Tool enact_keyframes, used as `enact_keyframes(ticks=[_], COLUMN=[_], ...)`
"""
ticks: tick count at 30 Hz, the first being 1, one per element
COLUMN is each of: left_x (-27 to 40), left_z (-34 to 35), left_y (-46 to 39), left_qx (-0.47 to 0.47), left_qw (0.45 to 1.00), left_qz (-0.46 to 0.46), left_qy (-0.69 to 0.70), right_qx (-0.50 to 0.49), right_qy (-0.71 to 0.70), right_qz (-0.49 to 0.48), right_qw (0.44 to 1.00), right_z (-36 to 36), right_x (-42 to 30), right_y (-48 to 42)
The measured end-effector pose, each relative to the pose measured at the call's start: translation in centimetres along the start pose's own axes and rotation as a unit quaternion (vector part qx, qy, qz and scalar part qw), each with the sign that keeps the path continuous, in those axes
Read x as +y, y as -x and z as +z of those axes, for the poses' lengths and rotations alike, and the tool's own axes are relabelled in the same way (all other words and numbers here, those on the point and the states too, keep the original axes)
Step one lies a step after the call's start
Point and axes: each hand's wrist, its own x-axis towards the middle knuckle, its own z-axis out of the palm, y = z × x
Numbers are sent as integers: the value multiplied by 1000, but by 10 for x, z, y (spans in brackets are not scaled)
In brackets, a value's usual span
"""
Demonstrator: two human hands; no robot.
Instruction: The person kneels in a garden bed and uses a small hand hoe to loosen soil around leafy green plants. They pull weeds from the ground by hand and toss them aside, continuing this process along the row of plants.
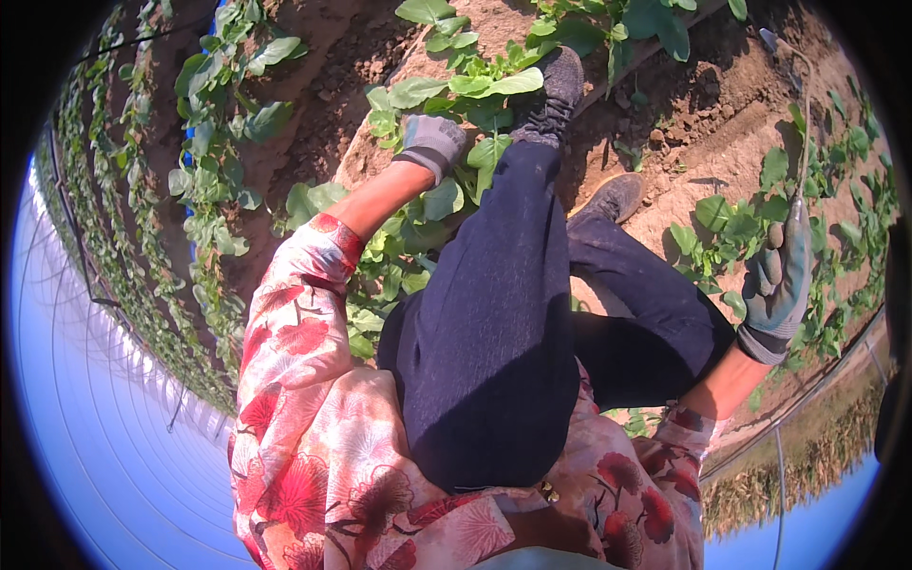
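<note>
My left hand (432,141), in a grey work glove, is bent among the broad green leaves of a leafy crop plant (479,89). Its fingers point away from me and are hidden, so whether they grip anything cannot be told. Out to the right, my right hand (780,274), gloved too, is closed around the handle of a long-necked hand hoe (806,135). The thin metal neck of this tool rises and hooks over at the top, with its small head (769,40) over bare soil.
My dark shoes (561,85) stand on the soil between plants. Crop rows (206,142) run along the left beside a blue line (189,135). More low plants (734,221) grow at the right near my right hand. Curved greenhouse hoops and sky fill the lower left.
</note>
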Motion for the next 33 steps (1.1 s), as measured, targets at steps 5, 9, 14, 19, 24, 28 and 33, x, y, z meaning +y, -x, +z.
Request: enact_keyframes(ticks=[5,9,14,19,24,28,33], left_x=[-18,-35,-46,36,32,-55,-118], left_z=[7,8,-49,-143,-110,-23,89], left_y=[7,35,40,20,31,74,160], left_qx=[4,32,128,240,310,262,239], left_qw=[997,954,689,804,791,647,589], left_qz=[-10,-115,-86,140,-21,-108,-308], left_qy=[76,274,708,526,527,708,708], right_qx=[-24,14,-25,-26,-36,4,-40], right_qy=[-25,3,-8,-12,-7,36,32], right_qz=[-5,-11,-7,-10,5,-3,31], right_qw=[999,1000,1000,1000,999,999,998], right_z=[-3,3,0,9,13,13,-23], right_x=[2,1,0,-3,12,0,-1], right_y=[1,3,-1,-1,-17,-15,-29])
